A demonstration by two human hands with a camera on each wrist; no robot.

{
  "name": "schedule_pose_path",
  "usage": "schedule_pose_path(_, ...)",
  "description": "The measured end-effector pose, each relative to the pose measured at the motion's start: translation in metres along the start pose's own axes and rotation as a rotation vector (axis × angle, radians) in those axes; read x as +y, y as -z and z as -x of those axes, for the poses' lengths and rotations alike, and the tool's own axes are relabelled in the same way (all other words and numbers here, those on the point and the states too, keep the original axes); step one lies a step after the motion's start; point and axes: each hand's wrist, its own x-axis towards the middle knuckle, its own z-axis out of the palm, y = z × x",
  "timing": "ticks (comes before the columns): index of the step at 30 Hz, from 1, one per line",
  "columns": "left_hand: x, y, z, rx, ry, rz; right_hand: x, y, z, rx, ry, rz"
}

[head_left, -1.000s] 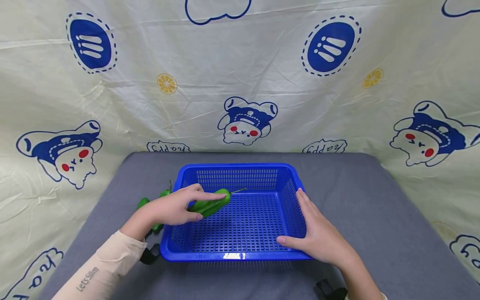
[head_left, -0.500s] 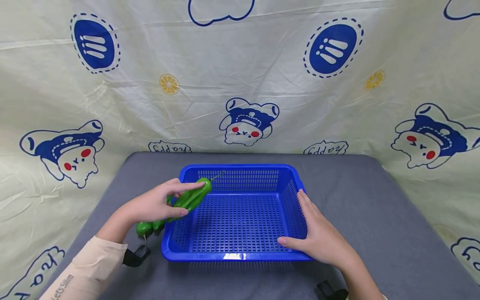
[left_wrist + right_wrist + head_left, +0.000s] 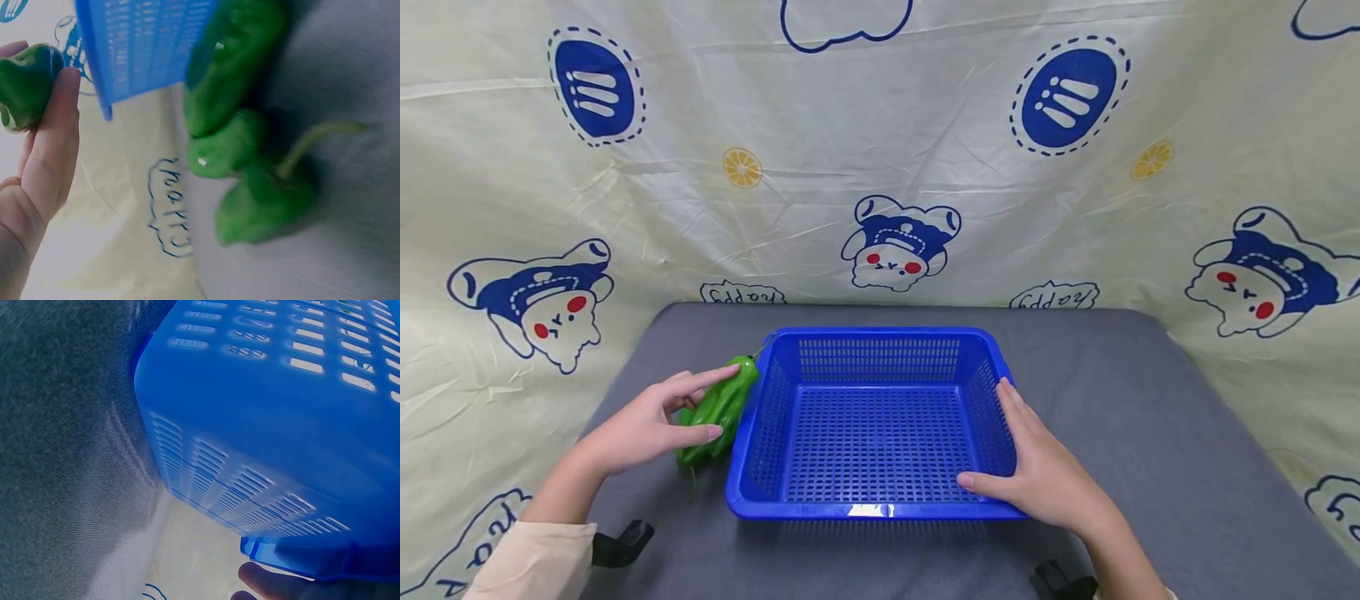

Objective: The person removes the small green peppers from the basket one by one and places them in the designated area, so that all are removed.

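A green pepper (image 3: 724,410) with a thin stem is pinched between the thumb and fingers of my left hand (image 3: 643,421), just left of the blue basket (image 3: 880,511). In the left wrist view that held pepper (image 3: 28,84) shows above the table. Beneath it lie other green peppers, a long one (image 3: 234,56), a rounded one (image 3: 228,145) and one with a curved stem (image 3: 269,200). My right hand (image 3: 1048,471) rests on the basket's right rim near the front corner, fingers straight, thumb over the inside. The right wrist view has the slotted basket wall (image 3: 250,406) and fingertips (image 3: 265,578) by the rim.
The basket stands on a grey cloth-covered table (image 3: 1097,392). Behind and beside the table hangs a pale printed curtain (image 3: 805,242). A black strap piece (image 3: 623,544) sits at the left wrist, another (image 3: 1063,581) at the right.
My left hand has carried the pepper leftward from above the basket to beyond its left side, over the other peppers. The right hand and basket keep their places.
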Motion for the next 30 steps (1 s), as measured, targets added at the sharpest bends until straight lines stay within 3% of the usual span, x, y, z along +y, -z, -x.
schedule_pose_path(7,-0.027,-0.019,0.009,0.090,0.172,0.067,0.001,0.000,0.001,0.002,-0.003,0.009)
schedule_pose_path(12,-0.034,-0.040,0.013,0.179,0.236,-0.085,0.000,0.000,0.001,0.004,0.001,0.011)
schedule_pose_path(16,-0.035,-0.052,0.013,0.218,0.232,-0.213,0.000,0.000,0.001,0.006,-0.001,0.012)
schedule_pose_path(23,-0.026,-0.070,0.015,0.266,0.148,-0.396,-0.001,0.001,0.001,0.004,-0.001,0.010)
schedule_pose_path(30,-0.021,-0.079,0.017,0.211,0.170,-0.488,-0.001,0.002,0.003,0.015,0.002,0.029)
